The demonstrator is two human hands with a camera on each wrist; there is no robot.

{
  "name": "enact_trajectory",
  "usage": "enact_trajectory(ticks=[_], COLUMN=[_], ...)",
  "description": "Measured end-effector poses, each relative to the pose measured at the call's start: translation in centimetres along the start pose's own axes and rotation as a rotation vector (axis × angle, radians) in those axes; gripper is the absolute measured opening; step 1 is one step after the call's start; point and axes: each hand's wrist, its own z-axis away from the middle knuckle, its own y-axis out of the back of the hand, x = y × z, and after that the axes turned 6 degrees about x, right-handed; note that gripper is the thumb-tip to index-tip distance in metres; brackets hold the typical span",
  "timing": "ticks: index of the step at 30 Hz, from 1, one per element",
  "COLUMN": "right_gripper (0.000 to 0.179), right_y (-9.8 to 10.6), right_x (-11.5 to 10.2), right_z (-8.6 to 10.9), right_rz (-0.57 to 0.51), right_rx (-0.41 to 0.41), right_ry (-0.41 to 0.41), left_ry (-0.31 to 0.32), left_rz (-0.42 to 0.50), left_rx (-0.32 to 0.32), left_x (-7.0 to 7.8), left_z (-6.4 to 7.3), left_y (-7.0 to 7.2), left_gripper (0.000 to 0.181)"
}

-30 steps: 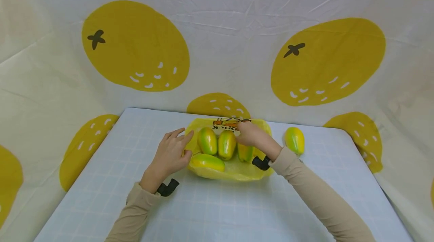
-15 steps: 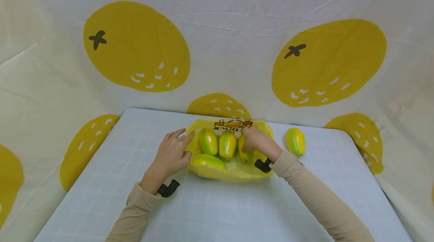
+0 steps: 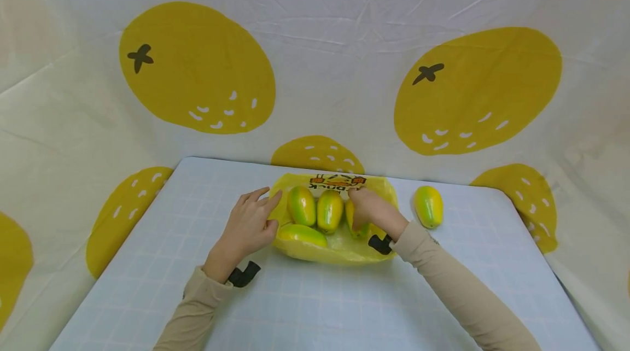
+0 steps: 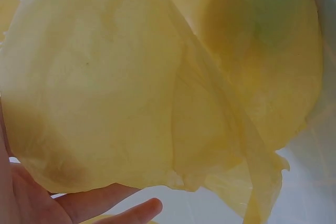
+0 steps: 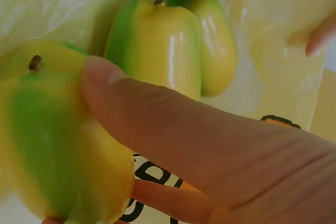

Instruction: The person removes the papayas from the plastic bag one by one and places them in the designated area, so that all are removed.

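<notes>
A thin yellow plastic bag (image 3: 344, 252) with a printed duck lies spread open at the table's far side, several yellow-green mangoes on it. My right hand (image 3: 374, 210) grips the rightmost mango (image 5: 58, 145) there, its thumb pressing the side near the stem. Left of it stand two more mangoes (image 3: 329, 211) (image 3: 301, 205), and another mango (image 3: 302, 234) lies sideways in front. My left hand (image 3: 248, 225) is at the bag's left edge, index finger extended and thumb apart. In the left wrist view, bag film (image 4: 115, 87) covers part of that hand.
Right of the bag, a single mango (image 3: 429, 206) lies on the pale checked tabletop (image 3: 315, 307). Behind the table hangs a white cloth (image 3: 334, 94) with large yellow fruit prints. A black wrist mount (image 3: 380, 244) sits below my right wrist, another mount (image 3: 244, 274) below my left.
My right hand has shifted slightly right and down, its thumb now further over the rightmost mango. The left hand stays in place at the bag's edge.
</notes>
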Motion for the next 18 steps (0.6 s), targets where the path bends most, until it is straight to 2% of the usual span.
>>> enact_trajectory(ticks=[6, 18], right_gripper=[0.091, 0.091], right_y=[-0.29, -0.76], right_x=[0.15, 0.03], right_z=[0.01, 0.01], right_rz=[0.054, 0.053], right_rx=[-0.015, -0.009], right_ry=[0.001, -0.038], left_ry=[-0.005, -0.002], left_rz=[0.001, -0.004], left_rx=[0.009, 0.008], left_x=[-0.05, -0.06], left_z=[-0.02, 0.11], left_y=[-0.04, -0.20], left_gripper=[0.055, 0.057])
